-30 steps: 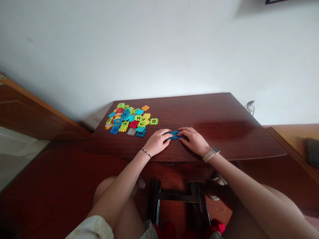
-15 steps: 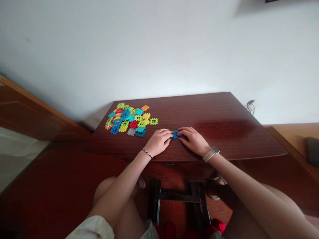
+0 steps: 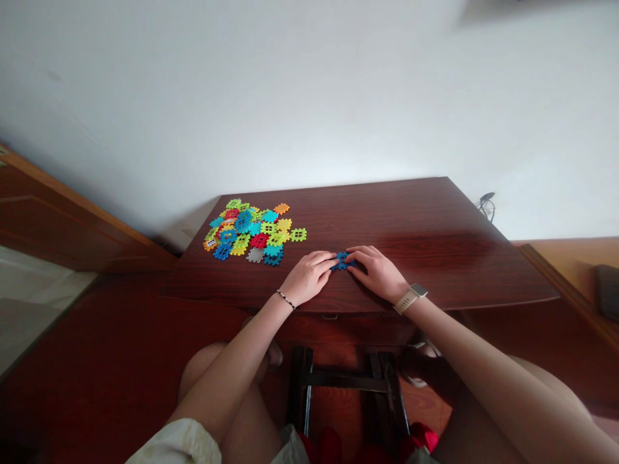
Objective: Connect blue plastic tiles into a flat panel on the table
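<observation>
Between my two hands, near the front edge of the table, lies a blue toothed building tile [image 3: 342, 260] with window-like openings. My left hand [image 3: 310, 276] grips its left side with fingertips and thumb. On its right side, my right hand [image 3: 373, 270] has its fingers curled over the edge. The fingers partly cover the tile, so I cannot tell whether it is one piece or several joined. To the left of my left hand is a pile of similar tiles [image 3: 260, 241] in red, yellow, green, blue, orange and grey.
The dark brown wooden table [image 3: 387, 212] stands against a white wall [image 3: 309, 96]. A black cable [image 3: 486, 205] hangs by the wall at right. Below the table's front edge is a dark stool frame [image 3: 347, 381] between my legs. A wooden door [image 3: 72, 225] is at left.
Both hands stay on the blue tile. My left fingers have shifted very slightly to the right over it. The pile has not moved.
</observation>
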Available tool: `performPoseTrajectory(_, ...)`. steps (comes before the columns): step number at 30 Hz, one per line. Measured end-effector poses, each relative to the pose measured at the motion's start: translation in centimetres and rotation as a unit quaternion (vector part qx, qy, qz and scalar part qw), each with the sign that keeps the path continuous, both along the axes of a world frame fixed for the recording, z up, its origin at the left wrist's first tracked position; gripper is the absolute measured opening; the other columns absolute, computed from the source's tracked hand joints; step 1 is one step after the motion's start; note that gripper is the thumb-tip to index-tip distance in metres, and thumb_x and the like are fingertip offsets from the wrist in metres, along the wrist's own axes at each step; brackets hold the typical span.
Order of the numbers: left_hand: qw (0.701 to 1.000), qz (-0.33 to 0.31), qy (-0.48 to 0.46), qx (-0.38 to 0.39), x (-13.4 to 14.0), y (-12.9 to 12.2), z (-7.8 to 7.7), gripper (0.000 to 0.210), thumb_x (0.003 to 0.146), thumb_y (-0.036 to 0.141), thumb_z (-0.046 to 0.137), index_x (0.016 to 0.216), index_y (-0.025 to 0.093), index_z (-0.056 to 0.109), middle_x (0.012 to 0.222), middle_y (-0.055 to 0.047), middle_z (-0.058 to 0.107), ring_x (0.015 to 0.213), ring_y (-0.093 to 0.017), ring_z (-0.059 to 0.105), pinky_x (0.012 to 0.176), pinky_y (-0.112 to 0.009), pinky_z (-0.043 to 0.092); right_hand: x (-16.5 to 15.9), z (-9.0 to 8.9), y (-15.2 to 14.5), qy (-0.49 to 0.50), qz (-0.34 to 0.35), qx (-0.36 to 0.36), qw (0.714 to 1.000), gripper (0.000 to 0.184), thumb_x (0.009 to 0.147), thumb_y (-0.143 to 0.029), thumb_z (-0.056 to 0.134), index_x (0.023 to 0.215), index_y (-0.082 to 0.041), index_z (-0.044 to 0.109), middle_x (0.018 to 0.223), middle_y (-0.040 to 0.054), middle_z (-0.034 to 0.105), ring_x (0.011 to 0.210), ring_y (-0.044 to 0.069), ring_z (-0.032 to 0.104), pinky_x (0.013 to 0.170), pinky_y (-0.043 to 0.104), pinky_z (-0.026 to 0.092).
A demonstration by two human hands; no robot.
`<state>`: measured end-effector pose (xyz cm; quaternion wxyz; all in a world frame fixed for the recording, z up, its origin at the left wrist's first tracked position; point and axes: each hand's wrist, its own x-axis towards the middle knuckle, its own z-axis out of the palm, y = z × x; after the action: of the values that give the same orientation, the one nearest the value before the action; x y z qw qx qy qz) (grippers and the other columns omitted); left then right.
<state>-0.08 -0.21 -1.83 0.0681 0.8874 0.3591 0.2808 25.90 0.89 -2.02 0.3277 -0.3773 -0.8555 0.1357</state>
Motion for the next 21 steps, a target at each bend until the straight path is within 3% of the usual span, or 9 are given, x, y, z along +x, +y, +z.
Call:
performPoseTrajectory(8,0.996,0.046,-0.052,-0.058,-0.7,-0.1,0.4,0.058,0.096,0.015,0.068,0.152,0.027,0.056,0.150,-0.011,0.065,0.142,-0.030,0.060,0.123,-0.055,0.049,-0.1,0.1,-0.2,0.001,-0.002,0.005,1.000,0.018,0.101,-0.025,0.066,0.118,-0.028,0.072,0.139,0.0105,0.070,0.127,0.033,0.065,0.111,0.058,0.055)
performPoseTrajectory(13,0.990,0.051,-0.098,-0.093,-1.7,0.3,0.4,0.052,0.098,0.015,0.065,0.148,0.026,0.057,0.143,-0.011,0.069,0.133,-0.028,0.065,0.120,-0.052,0.053,0.2,0.4,-0.3,0.006,-0.001,-0.005,1.000,0.027,0.100,-0.025,0.067,0.127,-0.028,0.068,0.134,0.0102,0.071,0.124,0.032,0.066,0.110,0.055,0.055)
performPoseTrajectory(21,0.992,0.052,-0.065,-0.095,-4.2,0.6,0.8,0.047,0.094,0.012,0.071,0.139,0.025,0.063,0.133,-0.007,0.074,0.126,-0.026,0.068,0.115,-0.050,0.056,0.7,0.3,-0.1,-0.011,-0.029,-0.019,0.999,0.026,0.101,-0.024,0.065,0.127,-0.026,0.068,0.120,0.0096,0.075,0.113,0.033,0.068,0.103,0.053,0.056)
